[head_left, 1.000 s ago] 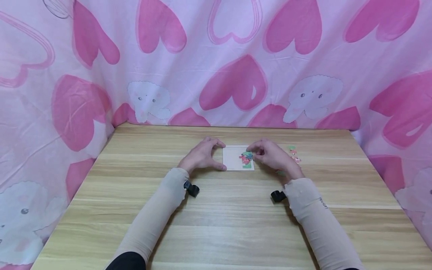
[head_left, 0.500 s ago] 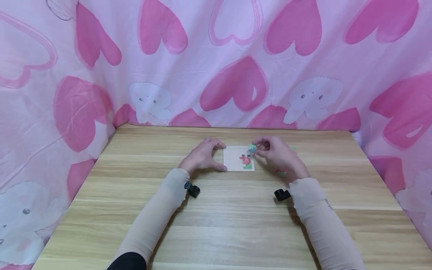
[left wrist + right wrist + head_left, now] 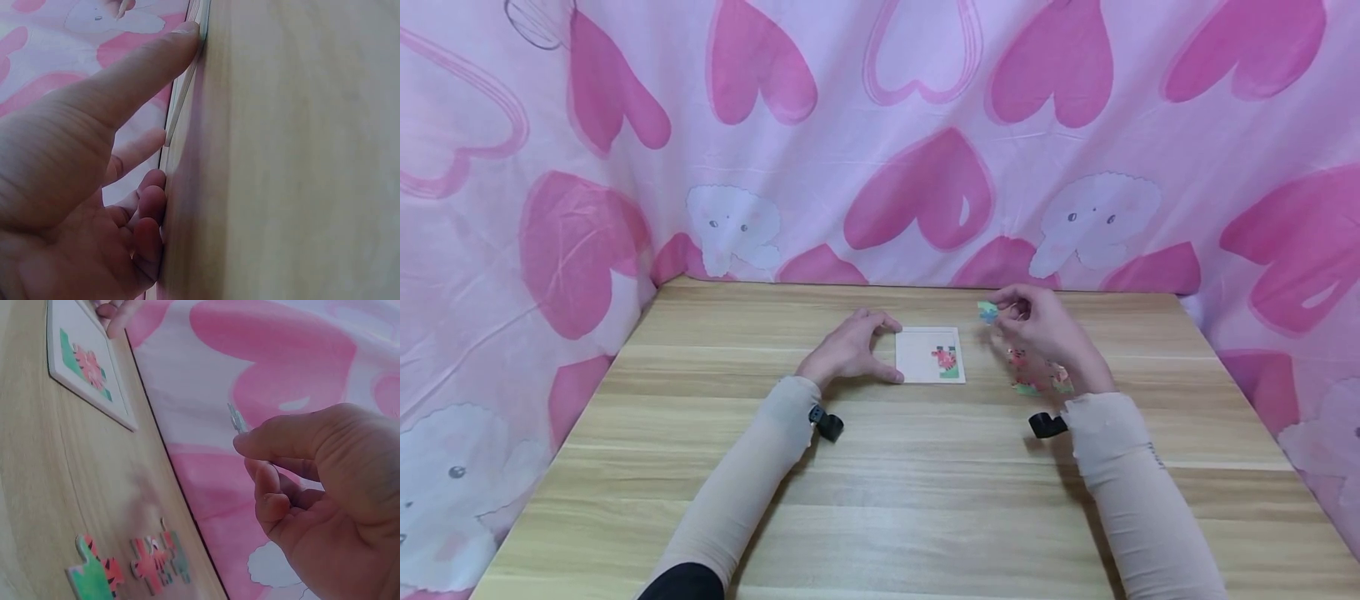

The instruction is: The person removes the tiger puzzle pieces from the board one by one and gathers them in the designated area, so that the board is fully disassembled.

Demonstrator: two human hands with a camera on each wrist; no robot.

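A white puzzle tray [image 3: 913, 354] lies flat on the table, with joined red-and-green pieces [image 3: 946, 363] at its lower right. My left hand [image 3: 848, 346] holds the tray's left side, thumb at the near corner and index finger at the far corner. In the left wrist view the thumb [image 3: 144, 75] presses along the tray's edge. Up and to the right of the tray, my right hand [image 3: 1037, 321] pinches a green-and-blue puzzle piece [image 3: 988, 312] between thumb and fingers. The right wrist view shows this piece [image 3: 236, 419] edge-on, raised above the table.
Several loose puzzle pieces lie right of the tray, among them a green-and-red piece [image 3: 94, 578] and a red one [image 3: 149, 565]. The wooden table [image 3: 880, 483] ends at the back against a pink heart-patterned curtain [image 3: 820, 150].
My right hand has lifted the green-and-blue piece off the tray's upper right and carried it right and farther back. Loose pieces beneath it show more. My left hand stays put.
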